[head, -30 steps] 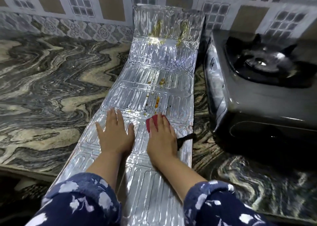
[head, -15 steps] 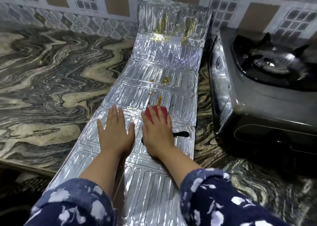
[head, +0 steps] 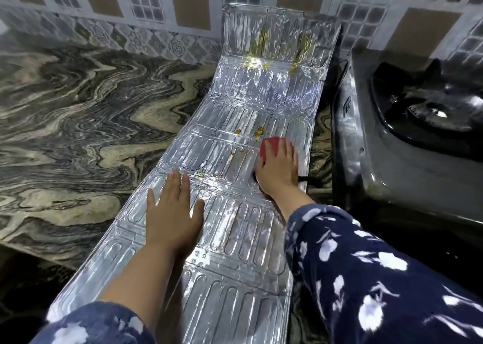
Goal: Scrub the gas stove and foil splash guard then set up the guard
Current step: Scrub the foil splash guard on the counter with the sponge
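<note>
Near panels: the lowest sections of the foil splash guard (head: 235,239), at the bottom centre of the frame, look clean and shiny; you can treat these as done, as far as the view shows.
Left hand: your left hand (head: 173,218) lies flat with the fingers spread, palm down on the guard at centre frame, holding nothing and pinning the sheet to the marbled countertop (head: 78,124).
Right hand: your right hand (head: 278,171) presses down on a red scrubber (head: 269,147) just right of centre; a dark handle end (head: 303,179) pokes out beside your wrist, so it is probably a brush, though the hand hides most of it.
Working zone: yellow-brown grease spots (head: 258,132) sit just above and left of the scrubber, so you are mid-scrub on the middle panels.
Far panels: the top section, propped against the tiled wall (head: 156,11) at upper centre, carries heavy yellow streaks (head: 264,43), not yet touched.
Gas stove: the gas stove (head: 407,145) stands at the right of the frame, just beside the guard; whether it has been scrubbed you cannot tell from here.
Left to do: finish the middle and top panels, check the stove, then stand the guard up around it.
</note>
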Available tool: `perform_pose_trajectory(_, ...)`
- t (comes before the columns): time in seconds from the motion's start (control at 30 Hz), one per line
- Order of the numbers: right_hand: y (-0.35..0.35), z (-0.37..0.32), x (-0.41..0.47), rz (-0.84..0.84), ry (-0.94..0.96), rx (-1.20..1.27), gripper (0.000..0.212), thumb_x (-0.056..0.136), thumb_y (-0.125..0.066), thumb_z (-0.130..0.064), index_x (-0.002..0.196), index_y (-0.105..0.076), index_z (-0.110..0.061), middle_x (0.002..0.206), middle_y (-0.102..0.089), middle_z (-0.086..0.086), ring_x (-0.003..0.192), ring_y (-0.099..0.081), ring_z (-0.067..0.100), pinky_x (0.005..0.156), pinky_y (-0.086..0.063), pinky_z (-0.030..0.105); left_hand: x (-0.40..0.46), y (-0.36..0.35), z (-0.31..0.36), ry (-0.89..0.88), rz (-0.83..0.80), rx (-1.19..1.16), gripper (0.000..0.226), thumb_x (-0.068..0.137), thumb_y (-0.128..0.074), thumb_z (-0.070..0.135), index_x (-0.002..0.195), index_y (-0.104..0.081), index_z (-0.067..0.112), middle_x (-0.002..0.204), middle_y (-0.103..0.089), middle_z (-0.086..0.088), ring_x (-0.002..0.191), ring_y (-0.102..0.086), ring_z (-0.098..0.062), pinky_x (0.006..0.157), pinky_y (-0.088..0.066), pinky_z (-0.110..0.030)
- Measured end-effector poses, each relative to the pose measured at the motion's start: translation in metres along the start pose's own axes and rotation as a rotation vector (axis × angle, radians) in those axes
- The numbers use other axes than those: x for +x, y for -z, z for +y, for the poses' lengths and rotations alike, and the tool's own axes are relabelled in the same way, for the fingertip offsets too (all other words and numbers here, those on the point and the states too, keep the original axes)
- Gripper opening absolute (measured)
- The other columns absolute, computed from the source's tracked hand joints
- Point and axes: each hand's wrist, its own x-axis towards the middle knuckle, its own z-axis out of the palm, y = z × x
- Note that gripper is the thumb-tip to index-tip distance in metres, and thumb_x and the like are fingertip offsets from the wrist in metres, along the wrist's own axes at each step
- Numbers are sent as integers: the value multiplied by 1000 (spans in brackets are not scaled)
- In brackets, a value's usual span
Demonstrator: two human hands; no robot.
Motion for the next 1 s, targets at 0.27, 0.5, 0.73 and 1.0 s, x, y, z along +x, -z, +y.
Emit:
perform_pose_trajectory(0.27,-16,-68,-30,-108,470,176,52,93,-39,-32,143,-39,-22,154,-30,6,143,-23,25,119,-15,38,0,0,1,21,-3,12,73,88,-11,53,152,-6,19,160,6,2,148,3,-12,119,4,-46)
perform_pose_trajectory(0.5,-11,-58,-75,-129,517,227,70,75,-22,-45,137,-50,-23,149,-39,4,138,-33,25,116,-25,37,-31,4,-6,1,-30,14,79,82,-2,57,152,-5,21,160,6,3,148,4,-10,119,4,-46)
perform_pose_trajectory(0.73,-5,-48,-102,-129,609,246,50,76,-52,-32,125,-59,-34,148,-37,4,136,-32,26,114,-25,41,-69,8,-11,43,-48,-1,78,83,-6,57,152,-5,20,160,6,3,148,5,-10,119,5,-45)
perform_pose_trajectory(1.0,-6,-58,-108,-163,667,247,49,78,-50,-27,126,-60,-33,145,-45,3,132,-40,24,110,-29,36,-29,36,-55,123,-72,-5,58,100,-22,36,152,-5,18,161,-2,3,148,-2,-12,119,-2,-43)
